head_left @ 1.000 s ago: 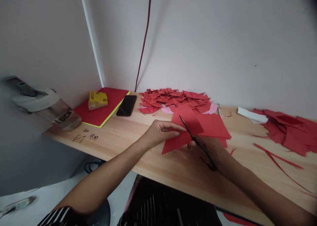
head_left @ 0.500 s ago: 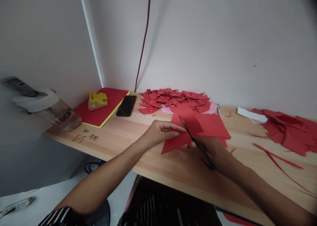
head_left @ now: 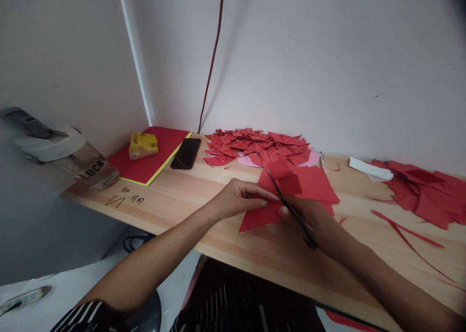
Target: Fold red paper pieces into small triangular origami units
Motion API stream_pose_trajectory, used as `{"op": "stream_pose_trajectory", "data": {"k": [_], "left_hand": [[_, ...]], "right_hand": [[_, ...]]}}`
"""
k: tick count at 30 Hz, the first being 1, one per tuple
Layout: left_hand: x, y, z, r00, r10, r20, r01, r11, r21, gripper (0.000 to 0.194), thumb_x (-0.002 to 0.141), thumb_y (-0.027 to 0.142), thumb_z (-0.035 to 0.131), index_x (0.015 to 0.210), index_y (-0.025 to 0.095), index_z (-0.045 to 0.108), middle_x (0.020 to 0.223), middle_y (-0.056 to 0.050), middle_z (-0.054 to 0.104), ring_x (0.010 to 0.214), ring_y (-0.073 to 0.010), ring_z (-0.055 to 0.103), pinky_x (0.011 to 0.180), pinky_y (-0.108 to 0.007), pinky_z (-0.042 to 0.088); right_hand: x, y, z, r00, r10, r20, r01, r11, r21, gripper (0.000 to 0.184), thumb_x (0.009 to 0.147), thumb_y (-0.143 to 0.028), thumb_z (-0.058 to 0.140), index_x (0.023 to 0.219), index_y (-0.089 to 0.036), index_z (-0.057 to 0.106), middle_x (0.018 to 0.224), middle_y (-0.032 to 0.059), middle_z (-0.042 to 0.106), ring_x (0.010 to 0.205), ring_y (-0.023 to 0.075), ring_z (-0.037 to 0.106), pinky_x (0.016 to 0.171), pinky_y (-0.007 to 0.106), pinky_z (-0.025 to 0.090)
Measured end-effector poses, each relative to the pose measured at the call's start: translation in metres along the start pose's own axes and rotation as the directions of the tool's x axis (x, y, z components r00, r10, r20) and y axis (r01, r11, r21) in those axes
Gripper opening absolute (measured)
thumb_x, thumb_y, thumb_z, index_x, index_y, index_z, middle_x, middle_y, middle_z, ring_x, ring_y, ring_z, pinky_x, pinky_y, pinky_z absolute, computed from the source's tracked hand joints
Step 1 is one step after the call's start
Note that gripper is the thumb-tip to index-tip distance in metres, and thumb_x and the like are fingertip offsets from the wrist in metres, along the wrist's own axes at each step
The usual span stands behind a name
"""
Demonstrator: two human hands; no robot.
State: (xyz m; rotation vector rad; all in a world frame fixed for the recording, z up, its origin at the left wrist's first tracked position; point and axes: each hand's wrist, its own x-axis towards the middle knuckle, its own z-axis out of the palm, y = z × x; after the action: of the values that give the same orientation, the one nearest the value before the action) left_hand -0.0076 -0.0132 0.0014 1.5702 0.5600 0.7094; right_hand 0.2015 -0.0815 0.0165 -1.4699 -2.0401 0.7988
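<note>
My left hand (head_left: 251, 196) pinches a red paper sheet (head_left: 260, 218) between thumb and fingers, a little above the table. In my right hand (head_left: 304, 215) is a pair of dark scissors (head_left: 291, 207), their blades pointing up and left across the sheet. Both hands' fingertips are close together near the blades. My right fingers partly hide the handles and the sheet's right side. Beneath and behind lie flat red sheets (head_left: 320, 184) on the table. Farther back is a pile of folded red paper pieces (head_left: 255, 145), with some pink paper (head_left: 249, 159) under it.
To the right are a stack of red paper (head_left: 425, 191), a white strip-shaped object (head_left: 370, 169) and thin red offcuts (head_left: 411, 229). Leftward stand a clear bottle (head_left: 91, 164), a black phone (head_left: 186, 153) and a yellow packet (head_left: 143, 145) on red and yellow sheets (head_left: 163, 155).
The held red sheet and my left hand have shifted slightly right and down. The sheet's upper part appears more folded or bent by the blades. The scissors stay in my right hand.
</note>
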Motion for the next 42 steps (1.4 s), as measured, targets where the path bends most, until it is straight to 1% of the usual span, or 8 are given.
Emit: {"op": "stream_pose_trajectory", "data": {"k": [7,12,16,21,27,32,37,42], "left_hand": [[0.001,0.0,0.001,1.0,-0.012,-0.018,0.012,1.0,0.003,0.025,0.078,0.023,0.073,0.102,0.017,0.077,0.102,-0.008,0.076,0.093,-0.019,0.071,0.084,-0.024,0.054],[0.0,0.002,0.002,1.0,-0.012,-0.028,0.012,1.0,-0.011,0.025,0.078,0.022,0.073,0.101,0.017,0.077,0.101,-0.008,0.076,0.094,-0.0184,0.071,0.084,-0.024,0.054],[0.0,0.001,0.001,1.0,-0.007,-0.019,0.007,1.0,0.003,0.025,0.078,0.022,0.072,0.102,0.017,0.077,0.102,-0.008,0.076,0.095,-0.0184,0.071,0.084,-0.024,0.054],[0.0,0.001,0.001,1.0,-0.006,-0.02,0.006,1.0,0.021,0.026,0.078,0.022,0.072,0.103,0.017,0.077,0.103,-0.008,0.076,0.096,-0.0188,0.071,0.085,-0.025,0.054],[0.0,-0.001,0.0,0.999,0.009,0.044,-0.011,0.998,0.055,0.026,0.079,0.023,0.071,0.104,0.02,0.077,0.106,-0.007,0.075,0.098,-0.0188,0.07,0.087,-0.025,0.053],[0.0,-0.001,0.0,0.999,-0.006,0.039,0.004,0.998,0.056,0.026,0.079,0.023,0.071,0.105,0.02,0.076,0.107,-0.007,0.075,0.1,-0.02,0.069,0.089,-0.027,0.053],[-0.001,0.004,0.001,0.995,-0.028,0.095,0.022,0.998,0.066,0.026,0.08,0.021,0.069,0.105,0.019,0.076,0.105,-0.007,0.076,0.099,-0.0197,0.07,0.088,-0.026,0.053],[-0.002,0.005,0.001,0.993,0.001,0.117,-0.007,0.999,0.048,0.026,0.081,0.019,0.068,0.106,0.02,0.076,0.108,-0.006,0.075,0.102,-0.0195,0.069,0.09,-0.026,0.052]], "right_hand": [[0.001,0.001,0.002,0.997,-0.066,-0.04,0.066,0.998,-0.004,0.046,0.095,-0.058,0.042,0.074,-0.018,0.054,0.068,0.0032,0.06,0.059,0.0162,0.05,0.053,0.027,0.037],[-0.002,0.009,0.008,0.995,-0.045,-0.085,0.041,0.998,-0.045,0.044,0.094,-0.054,0.045,0.068,-0.02,0.051,0.061,0.0015,0.055,0.054,0.015,0.047,0.05,0.026,0.033],[-0.002,0.016,0.012,0.996,-0.009,-0.091,0.007,1.0,-0.023,0.042,0.094,-0.051,0.047,0.066,-0.021,0.046,0.057,-0.0007,0.051,0.051,0.0138,0.044,0.049,0.026,0.032],[0.0,0.008,0.007,0.997,-0.005,-0.072,0.005,1.0,-0.002,0.046,0.093,-0.058,0.045,0.065,-0.021,0.044,0.057,-0.0014,0.047,0.052,0.0129,0.041,0.048,0.026,0.03],[-0.002,-0.006,0.0,1.0,-0.001,-0.001,0.001,0.999,0.039,0.047,0.093,-0.062,0.042,0.07,-0.021,0.046,0.061,-0.0003,0.05,0.053,0.0132,0.041,0.047,0.025,0.031],[-0.001,-0.005,0.0,1.0,0.017,-0.007,-0.017,1.0,0.007,0.048,0.091,-0.063,0.043,0.068,-0.021,0.047,0.059,-0.0009,0.048,0.052,0.0132,0.041,0.047,0.026,0.031],[-0.001,0.001,0.003,0.998,0.026,-0.049,-0.026,1.0,-0.003,0.047,0.094,-0.058,0.042,0.065,-0.021,0.043,0.058,-0.0022,0.044,0.051,0.012,0.038,0.047,0.025,0.029],[-0.002,0.005,0.005,0.998,0.028,-0.059,-0.028,1.0,0.01,0.046,0.094,-0.057,0.043,0.066,-0.02,0.046,0.057,-0.0025,0.044,0.051,0.0121,0.038,0.046,0.025,0.028]]}}
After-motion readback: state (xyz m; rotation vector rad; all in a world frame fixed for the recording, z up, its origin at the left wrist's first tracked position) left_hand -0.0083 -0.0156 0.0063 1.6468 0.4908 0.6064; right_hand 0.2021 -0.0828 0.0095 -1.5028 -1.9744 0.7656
